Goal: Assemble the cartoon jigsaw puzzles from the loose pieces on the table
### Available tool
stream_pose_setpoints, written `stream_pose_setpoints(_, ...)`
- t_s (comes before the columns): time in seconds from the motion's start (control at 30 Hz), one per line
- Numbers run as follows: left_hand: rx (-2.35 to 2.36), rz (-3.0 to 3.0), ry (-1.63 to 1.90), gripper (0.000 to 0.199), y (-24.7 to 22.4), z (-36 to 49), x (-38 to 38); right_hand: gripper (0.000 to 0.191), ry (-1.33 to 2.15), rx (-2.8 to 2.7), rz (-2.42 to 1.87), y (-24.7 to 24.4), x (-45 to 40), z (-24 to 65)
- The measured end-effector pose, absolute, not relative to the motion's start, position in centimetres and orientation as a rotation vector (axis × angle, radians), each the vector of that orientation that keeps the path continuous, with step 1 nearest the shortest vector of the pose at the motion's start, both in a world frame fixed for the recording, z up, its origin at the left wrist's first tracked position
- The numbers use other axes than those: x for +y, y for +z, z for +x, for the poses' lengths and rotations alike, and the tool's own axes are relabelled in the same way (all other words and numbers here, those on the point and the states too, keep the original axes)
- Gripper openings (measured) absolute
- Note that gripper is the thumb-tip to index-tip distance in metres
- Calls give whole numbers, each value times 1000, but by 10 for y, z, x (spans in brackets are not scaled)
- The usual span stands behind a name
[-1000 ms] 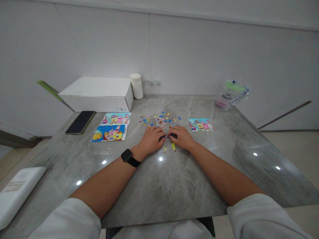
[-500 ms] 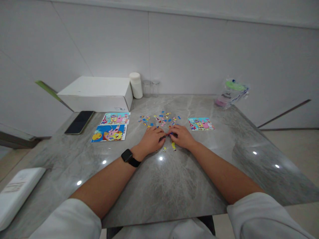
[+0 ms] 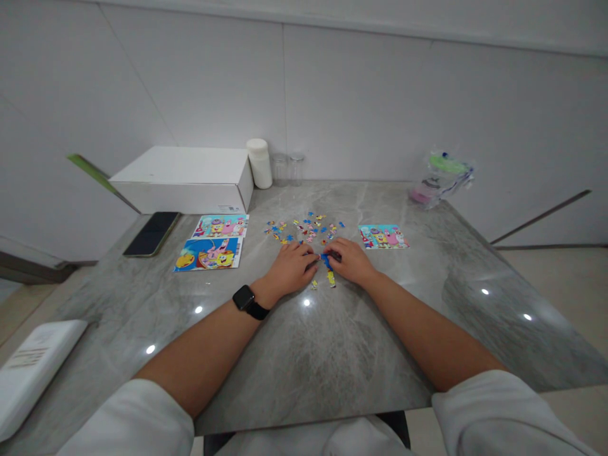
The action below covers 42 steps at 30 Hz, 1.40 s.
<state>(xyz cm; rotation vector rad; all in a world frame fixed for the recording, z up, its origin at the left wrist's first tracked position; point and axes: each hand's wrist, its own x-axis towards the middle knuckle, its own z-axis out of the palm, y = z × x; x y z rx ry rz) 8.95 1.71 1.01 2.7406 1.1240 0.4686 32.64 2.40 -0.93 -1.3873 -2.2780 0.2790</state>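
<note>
Near the middle of the grey table, my right hand (image 3: 350, 259) pinches the upper end of a short strip of joined jigsaw puzzle pieces (image 3: 330, 272), blue above and yellow below. Just left of it, my left hand (image 3: 293, 266) has its fingers curled down and closed; whatever lies under its fingertips is hidden. A single yellow puzzle piece (image 3: 314, 285) rests below the left fingertips. Beyond both hands, many loose puzzle pieces (image 3: 310, 228) in blue, yellow and pink are scattered flat.
Two cartoon picture cards, one blue (image 3: 208, 254), lie at left beside a phone (image 3: 152, 234). Another card (image 3: 384, 236) is at right. A white box (image 3: 183, 174), white bottle (image 3: 259, 164), two glasses and a plastic bag (image 3: 441, 180) stand behind. A white case (image 3: 38, 367) sits front left.
My right hand's fingers have shifted slightly right, away from the left fingertips. More of the blue part of the joined strip now shows between the hands.
</note>
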Motion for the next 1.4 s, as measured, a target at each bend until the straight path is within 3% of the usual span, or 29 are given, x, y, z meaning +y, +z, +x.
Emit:
stream_pose_setpoints(1.03,1127,2858,371,45,15,92,9,25,291,-2270,-1448,-10,20,324)
stream_pose_setpoints(1.4,1140,2844,350,43,18,94,6,14,221,-2221,-1588,-5,17,323)
